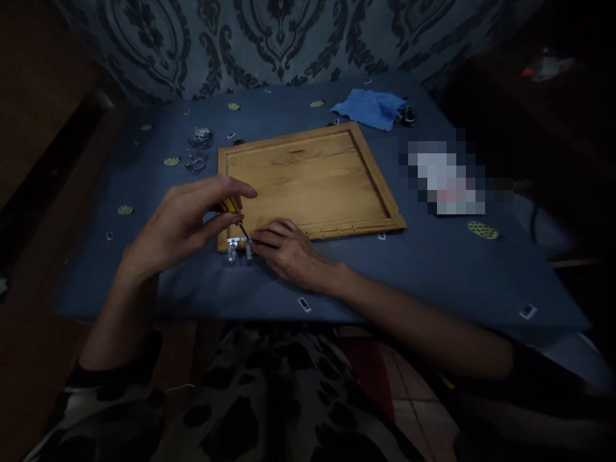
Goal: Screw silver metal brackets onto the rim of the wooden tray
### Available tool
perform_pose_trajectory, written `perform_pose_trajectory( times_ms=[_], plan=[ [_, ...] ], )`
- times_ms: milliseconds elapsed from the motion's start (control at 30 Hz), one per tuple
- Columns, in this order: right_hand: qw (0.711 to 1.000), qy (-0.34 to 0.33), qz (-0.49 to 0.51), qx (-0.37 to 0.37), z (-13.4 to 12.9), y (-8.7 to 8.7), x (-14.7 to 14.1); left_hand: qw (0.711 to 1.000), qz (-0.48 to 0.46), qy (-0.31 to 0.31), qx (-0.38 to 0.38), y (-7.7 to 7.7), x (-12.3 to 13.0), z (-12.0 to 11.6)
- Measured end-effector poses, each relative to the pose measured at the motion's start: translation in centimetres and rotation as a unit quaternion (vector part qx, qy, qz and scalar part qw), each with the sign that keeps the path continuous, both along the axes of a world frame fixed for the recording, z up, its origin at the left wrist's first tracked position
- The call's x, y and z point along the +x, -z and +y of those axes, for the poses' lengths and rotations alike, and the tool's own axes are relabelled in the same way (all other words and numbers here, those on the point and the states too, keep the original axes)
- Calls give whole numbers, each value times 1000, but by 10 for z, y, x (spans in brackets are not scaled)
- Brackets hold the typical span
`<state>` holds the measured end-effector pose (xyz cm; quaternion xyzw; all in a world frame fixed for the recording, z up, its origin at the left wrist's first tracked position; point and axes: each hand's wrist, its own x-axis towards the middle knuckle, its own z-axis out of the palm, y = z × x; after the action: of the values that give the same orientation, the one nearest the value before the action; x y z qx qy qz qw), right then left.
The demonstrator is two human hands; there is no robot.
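A framed wooden panel (298,179) lies flat on the blue-covered table. At its near left corner sits a shiny metal hinge (233,245), partly over the panel's edge. My left hand (185,215) pinches the yellow and black handle of a screwdriver (231,205), its thumb and fingers around the grip. The screwdriver slants down to the right, its tip at the hinge. My right hand (289,253) rests on the panel's near edge just right of the hinge, fingertips closed against the metal; what they pinch there is hidden.
More metal hardware pieces (197,151) lie at the table's left. A blue cloth (370,108) is at the back right, a small dark object (408,115) beside it. A blurred-out item (445,179) lies right of the panel. Patterned fabric (279,38) hangs behind the table.
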<state>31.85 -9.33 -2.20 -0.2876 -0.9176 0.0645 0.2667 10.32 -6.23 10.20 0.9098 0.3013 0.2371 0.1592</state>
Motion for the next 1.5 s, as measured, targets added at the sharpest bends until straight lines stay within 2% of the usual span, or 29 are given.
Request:
perform_pose_trajectory(
  times_ms=[67,200,300,433,667,1067,1333,1500],
  plan=[
    [1000,-2,10,1,0,1,0,999,-29,-27,-3,1,0,-3],
    [999,-12,32,11,1,3,0,981,-134,-138,22,-1,-2,-10],
    [999,-15,33,11,2,4,0,977,-132,-165,38,-3,-2,-14],
    [999,-11,36,19,1,5,0,985,-74,-154,28,1,-2,-18],
    [999,-13,33,24,1,3,0,984,-32,-169,35,6,-2,-21],
    [1000,-5,20,14,0,2,0,986,-13,-160,53,10,0,-20],
    [999,0,25,28,1,5,-2,989,26,-135,62,3,6,-25],
    [1000,-1,13,18,0,3,-1,989,28,-127,71,8,10,-23]
  ],
)
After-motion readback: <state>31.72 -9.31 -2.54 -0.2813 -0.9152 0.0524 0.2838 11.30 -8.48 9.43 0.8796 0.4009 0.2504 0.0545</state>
